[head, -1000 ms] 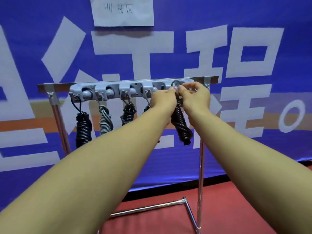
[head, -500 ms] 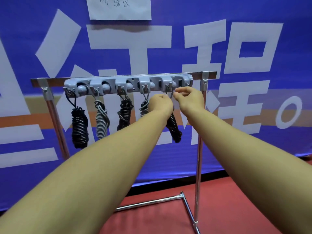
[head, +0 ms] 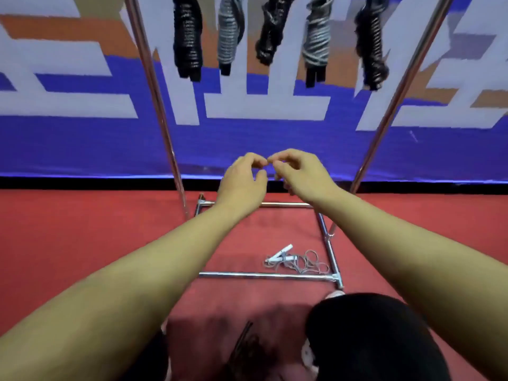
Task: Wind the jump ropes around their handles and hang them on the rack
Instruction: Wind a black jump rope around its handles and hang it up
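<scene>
Hands (head: 270, 174) low between rack uprights (head: 158, 100)

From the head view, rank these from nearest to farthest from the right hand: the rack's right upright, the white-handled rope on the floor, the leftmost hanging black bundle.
From the right hand:
1. Rack's right upright, just to its right.
2. White-handled rope, on the floor below.
3. Leftmost hanging black bundle, up and left.

We seem to be in a gym or sports training hall. A red floor mat (head: 82, 243) runs up to a big blue banner (head: 247, 144) with large white characters, and a chrome rack (head: 154, 78) holds wound jump ropes (head: 187, 37).
</scene>
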The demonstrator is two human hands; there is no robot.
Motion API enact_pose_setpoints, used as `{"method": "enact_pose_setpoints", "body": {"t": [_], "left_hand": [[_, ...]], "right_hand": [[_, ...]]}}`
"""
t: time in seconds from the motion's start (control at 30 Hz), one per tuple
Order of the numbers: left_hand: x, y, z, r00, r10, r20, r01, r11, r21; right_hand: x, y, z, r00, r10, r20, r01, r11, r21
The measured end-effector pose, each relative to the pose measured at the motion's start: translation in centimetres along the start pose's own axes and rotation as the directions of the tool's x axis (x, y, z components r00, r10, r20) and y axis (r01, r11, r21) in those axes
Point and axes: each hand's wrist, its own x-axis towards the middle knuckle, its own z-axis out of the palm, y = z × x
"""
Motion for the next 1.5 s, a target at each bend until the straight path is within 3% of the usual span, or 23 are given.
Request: {"method": "enact_pose_setpoints", "body": {"t": [0.2, 0.33, 0.43, 0.53, 0.7, 0.83, 0.97, 1.1, 1.2, 1.33, 1.43, 1.5], "left_hand": [[-7.1, -13.6, 4.7, 0.945, -0.326, 0.029, 0.326, 0.945, 0.026], [-11.8, -20.7, 9.2, 0.894, -0.438, 0.092, 0.434, 0.899, 0.061], [-14.8, -25.3, 12.0, 0.826, -0.549, 0.128, 0.544, 0.836, 0.078], [-17.9, -29.0, 14.5, 0.721, -0.673, 0.164, 0.644, 0.738, 0.2], [-22.6, -34.0, 19.2, 0.532, -0.755, 0.382, 0.614, 0.655, 0.441], [-26.5, -37.0, 21.8, 0.402, -0.86, 0.315, 0.681, 0.51, 0.525], [-28.3, -38.3, 23.4, 0.227, -0.939, 0.258, 0.823, 0.327, 0.466], [-27.3, -38.5, 24.2, 0.11, -0.955, 0.275, 0.88, 0.223, 0.42], [-27.0, -39.6, 25.1, 0.002, -0.939, 0.344, 0.961, 0.097, 0.26], [-21.4, -37.0, 23.5, -0.05, -0.929, 0.366, 0.994, -0.082, -0.074], [-14.7, -32.8, 20.2, 0.061, -0.921, 0.385, 0.992, 0.013, -0.127], [-10.9, -29.8, 17.4, 0.196, -0.903, 0.383, 0.975, 0.137, -0.176]], "right_hand": [[-3.0, 11.7, 12.2, 0.956, 0.155, 0.248, -0.115, 0.979, -0.169], [-5.3, 19.5, 17.8, 0.899, 0.349, 0.265, -0.267, 0.916, -0.299], [-7.2, 25.2, 21.1, 0.808, 0.493, 0.323, -0.356, 0.845, -0.398], [-9.9, 30.1, 23.3, 0.697, 0.621, 0.358, -0.434, 0.763, -0.479], [-15.3, 36.8, 26.4, 0.488, 0.762, 0.425, -0.458, 0.638, -0.619], [-18.6, 40.4, 28.7, 0.397, 0.849, 0.349, -0.638, 0.528, -0.56], [-20.0, 42.2, 30.3, 0.246, 0.957, 0.156, -0.878, 0.288, -0.382], [-19.4, 42.4, 31.4, 0.173, 0.971, 0.165, -0.968, 0.199, -0.154], [-17.7, 41.6, 32.1, 0.213, 0.957, 0.196, -0.977, 0.211, 0.031], [-12.6, 38.8, 32.1, 0.375, 0.906, 0.198, -0.913, 0.324, 0.249], [-7.7, 34.9, 30.3, 0.485, 0.852, 0.196, -0.84, 0.391, 0.377], [-4.7, 31.7, 28.4, 0.558, 0.81, 0.183, -0.785, 0.443, 0.432]]}}
